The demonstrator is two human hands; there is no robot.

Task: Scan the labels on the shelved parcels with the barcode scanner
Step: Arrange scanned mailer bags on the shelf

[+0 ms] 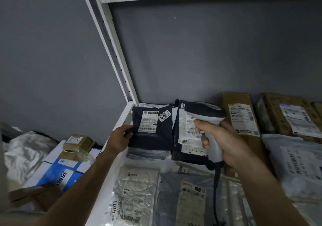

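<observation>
Left hand (120, 138): holds the left edge of the dark parcel (153, 130), fingers curled round that edge; the forearm reaches in from the lower left, over the shelf's front rail.
Right hand (224, 142): grips the handle of the barcode scanner (206, 119), fingers wrapped round it, index finger at the front of the handle.
Barcode scanner: grey and black, held upright above the parcels, its head turned left toward the dark parcel; a black cable (216, 191) hangs from the base of the handle.
Dark parcel: at the back left corner of the shelf (122, 119), tilted up, lying on other soft bags; it bears a white shipping label (148, 121) with barcodes and a small sticker (164, 115) reading 2003 just beside it.
Second dark parcel (181, 138): just right of the first, partly hidden by the scanner and the right hand, with white labels on it.
Cardboard box (242, 117): right of the scanner, label facing up.
Front row: a clear plastic bag (134, 196) marked 4011 and a grey bag (174, 199) with a beige label.
Far right: a patterned brown parcel (287, 114) and a pale mailer bag (296, 164), each labelled.
Outside the shelf, lower left: small brown boxes (78, 142) stacked on blue-and-white cartons (61, 171), beside crumpled silvery wrapping (24, 152).
Background: grey wall (52, 51) and the white upright of the rack (111, 43).
</observation>
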